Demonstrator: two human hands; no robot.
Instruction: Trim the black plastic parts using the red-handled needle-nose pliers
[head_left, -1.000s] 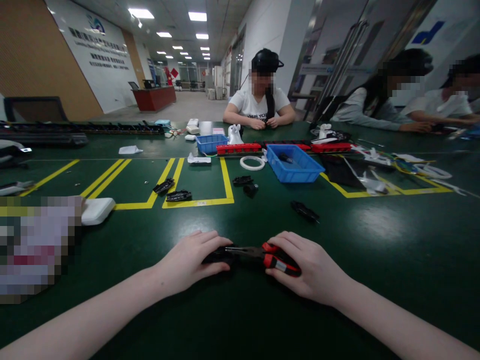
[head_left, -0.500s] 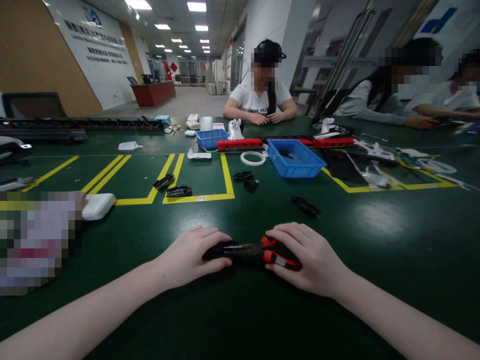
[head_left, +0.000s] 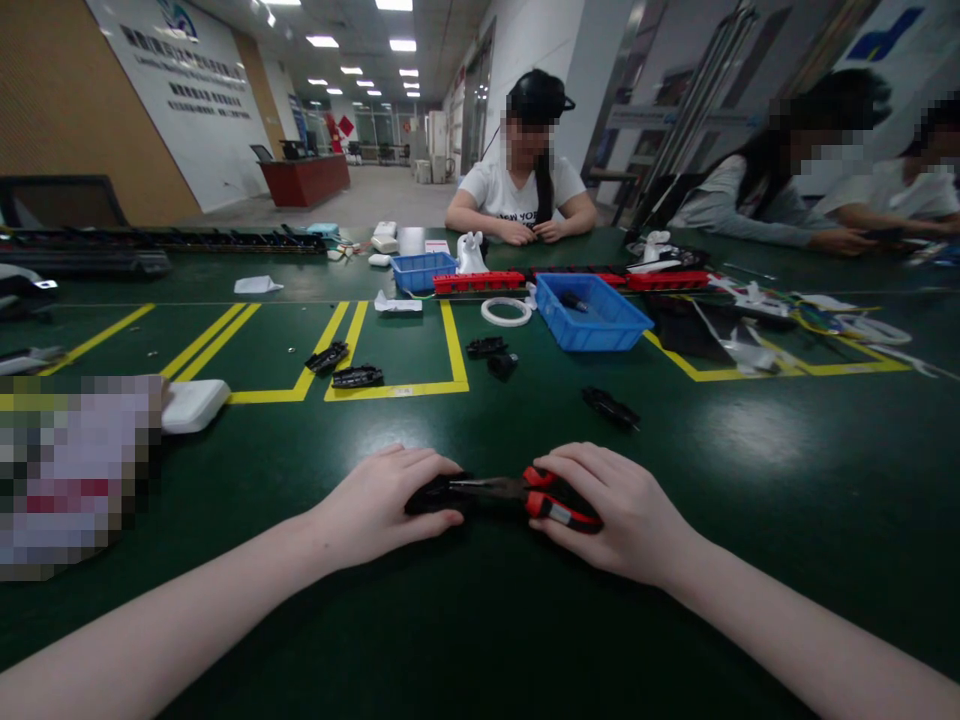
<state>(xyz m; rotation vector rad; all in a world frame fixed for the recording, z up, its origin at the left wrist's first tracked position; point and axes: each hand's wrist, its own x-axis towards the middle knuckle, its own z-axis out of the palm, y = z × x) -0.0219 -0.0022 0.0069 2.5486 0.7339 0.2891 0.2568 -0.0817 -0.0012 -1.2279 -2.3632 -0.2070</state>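
Note:
My left hand [head_left: 394,500] is closed around a small black plastic part [head_left: 433,497] low over the green table. Fingers and thumb hide much of that part, so its exact kind is unclear. In my right hand [head_left: 611,510] are long-nose pliers [head_left: 551,498] with red and black handles. Their jaws point left and meet the black part near my left fingertips; whether they grip it I cannot tell. Beyond my hands lie more dark pieces: a long black part [head_left: 611,408], a ribbed black part [head_left: 358,376] and a short black cylinder [head_left: 502,365].
A blue bin [head_left: 592,315] stands beyond my right hand, with a white ring [head_left: 505,311] left of it. Red strips [head_left: 478,283] run behind. At left sits a white case [head_left: 195,405]. A person [head_left: 521,190] sits opposite; others sit at right.
The view has tilted slightly. Both hands keep almost the same place and hold, and the plier jaws have shifted a little against the black part.

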